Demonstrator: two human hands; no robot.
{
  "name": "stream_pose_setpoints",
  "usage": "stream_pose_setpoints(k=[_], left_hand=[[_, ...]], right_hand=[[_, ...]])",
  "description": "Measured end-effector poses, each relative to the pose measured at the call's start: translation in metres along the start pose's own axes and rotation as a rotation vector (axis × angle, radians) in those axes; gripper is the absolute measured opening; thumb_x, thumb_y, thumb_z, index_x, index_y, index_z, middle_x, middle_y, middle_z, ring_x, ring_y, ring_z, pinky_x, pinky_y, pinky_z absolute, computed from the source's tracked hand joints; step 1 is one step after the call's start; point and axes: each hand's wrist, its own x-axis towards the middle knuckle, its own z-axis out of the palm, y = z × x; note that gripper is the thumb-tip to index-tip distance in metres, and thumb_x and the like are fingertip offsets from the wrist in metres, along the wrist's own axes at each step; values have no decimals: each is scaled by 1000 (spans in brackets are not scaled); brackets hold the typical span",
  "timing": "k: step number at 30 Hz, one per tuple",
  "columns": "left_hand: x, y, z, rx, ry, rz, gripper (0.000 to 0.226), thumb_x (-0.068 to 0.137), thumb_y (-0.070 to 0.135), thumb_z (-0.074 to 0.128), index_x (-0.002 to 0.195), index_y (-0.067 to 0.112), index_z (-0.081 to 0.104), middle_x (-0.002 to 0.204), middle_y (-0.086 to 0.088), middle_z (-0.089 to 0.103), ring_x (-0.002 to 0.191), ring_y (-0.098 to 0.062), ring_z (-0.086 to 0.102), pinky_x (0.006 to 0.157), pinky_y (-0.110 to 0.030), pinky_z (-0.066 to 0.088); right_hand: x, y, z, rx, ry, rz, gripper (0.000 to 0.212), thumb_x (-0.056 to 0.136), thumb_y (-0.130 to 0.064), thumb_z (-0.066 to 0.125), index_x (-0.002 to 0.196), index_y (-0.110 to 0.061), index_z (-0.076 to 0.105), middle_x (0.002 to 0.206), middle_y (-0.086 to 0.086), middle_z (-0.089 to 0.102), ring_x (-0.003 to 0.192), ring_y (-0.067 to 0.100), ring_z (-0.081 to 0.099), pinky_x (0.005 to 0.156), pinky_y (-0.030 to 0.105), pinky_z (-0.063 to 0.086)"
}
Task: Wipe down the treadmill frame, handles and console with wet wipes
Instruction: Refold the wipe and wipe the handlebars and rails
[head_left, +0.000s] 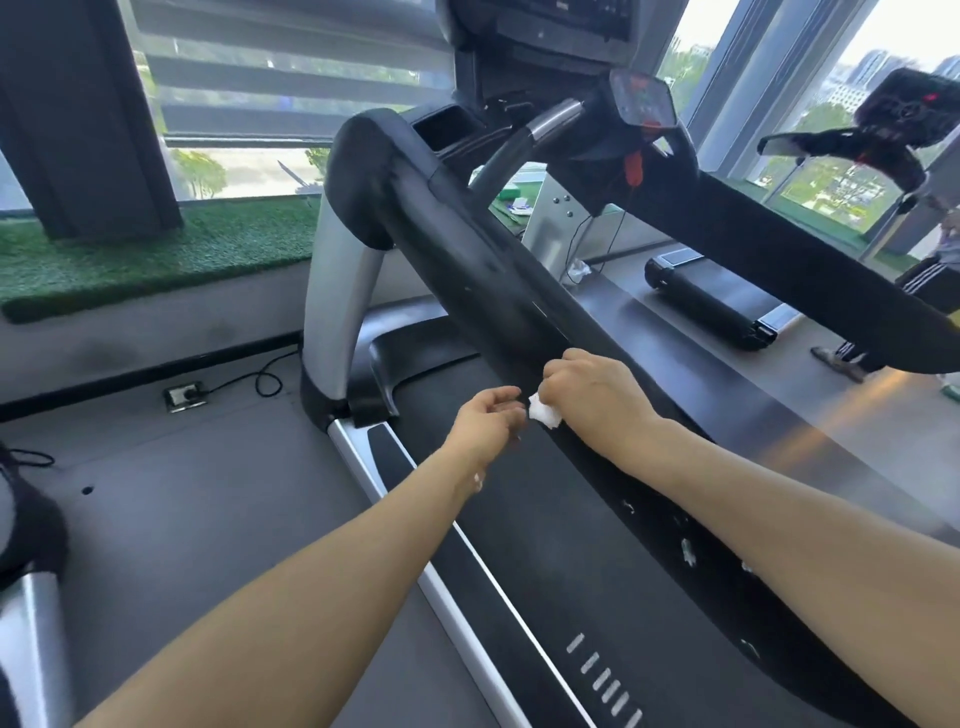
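The right hand (587, 395) is curled, and a small, crumpled white wipe (544, 414) is pinched in its fingers. The wipe is held against the lower edge of the long, black, padded handrail (467, 249), which is smooth and rounded. The left hand (485, 418) is held just beside the wipe, fingers loosely bent, nothing gripped. Little white bits are seen stuck along the handrail. A shiny silver post (337, 291) is seen under its far end.

Matt black padded handrail (467, 260) (scuffed), brushed-metal upright (337, 291).
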Motion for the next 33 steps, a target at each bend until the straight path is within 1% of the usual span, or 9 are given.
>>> stream_pose_setpoints(k=[3, 7, 10, 13, 16, 22, 27, 30, 33], left_hand=[[-6, 6, -4, -85, -109, -22, 29, 90, 2, 55, 112, 21, 59, 104, 1, 64, 98, -14, 59, 81, -26, 46], [-7, 19, -13, -312, -153, -11, 24, 95, 13, 55, 118, 19, 58, 106, 2, 67, 104, -11, 62, 95, -27, 43], [-6, 27, -21, -370, -97, 40, 12, 95, 9, 54, 105, 10, 58, 96, -4, 67, 85, -14, 66, 80, -24, 54], [8, 33, -27, -360, 14, 57, 4, 96, 5, 51, 95, 9, 52, 94, -10, 62, 82, -19, 63, 76, -28, 56], [37, 43, -36, -182, 227, 109, 6, 96, 12, 50, 91, 15, 48, 99, -9, 57, 86, -22, 56, 84, -38, 51], [89, 86, -51, 189, 555, 333, 7, 96, 13, 42, 91, 13, 38, 95, -6, 52, 74, -16, 42, 58, -18, 29], [116, 84, -37, 273, 500, 479, 10, 98, 21, 44, 93, 17, 52, 84, -9, 60, 73, -17, 50, 59, -9, 38], [111, 71, -25, 258, 470, 498, 29, 98, 15, 46, 120, 18, 64, 105, 5, 66, 88, -9, 55, 79, -12, 39], [99, 64, -16, 241, 471, 442, 34, 98, 8, 45, 127, 16, 60, 111, 5, 63, 91, -6, 52, 75, -3, 30]], right_hand=[[7, -4, -6, 524, -65, 409, 26, 83, -1, 60, 93, -21, 74, 94, -5, 67, 90, 14, 55, 80, 26, 45], [20, -12, -8, 1596, 46, 923, 27, 80, 15, 61, 73, -10, 68, 73, 8, 66, 67, 16, 61, 65, 23, 54], [32, -23, -6, 1881, -14, 1045, 20, 82, 17, 57, 85, -1, 66, 80, 12, 66, 75, 20, 64, 71, 28, 56], [46, -28, 1, 1720, -8, 1009, 18, 84, 10, 60, 80, -7, 66, 81, 10, 66, 74, 18, 63, 69, 24, 57], [56, -22, 0, 1184, 54, 883, 19, 88, -2, 60, 82, -16, 70, 83, -1, 65, 79, 13, 61, 74, 23, 53], [68, -13, -8, 681, 112, 635, 25, 92, -9, 51, 98, -20, 72, 93, -7, 65, 86, 11, 56, 83, 24, 43], [65, -7, -4, 605, 81, 552, 24, 90, -10, 53, 97, -20, 73, 100, -8, 66, 102, 20, 58, 95, 38, 45], [61, -9, -6, 577, 75, 521, 24, 90, -10, 52, 97, -19, 73, 100, -8, 66, 99, 19, 59, 94, 38, 45], [55, -8, -11, 552, 76, 517, 25, 91, -11, 51, 100, -20, 72, 101, -7, 65, 98, 17, 57, 93, 34, 44]])
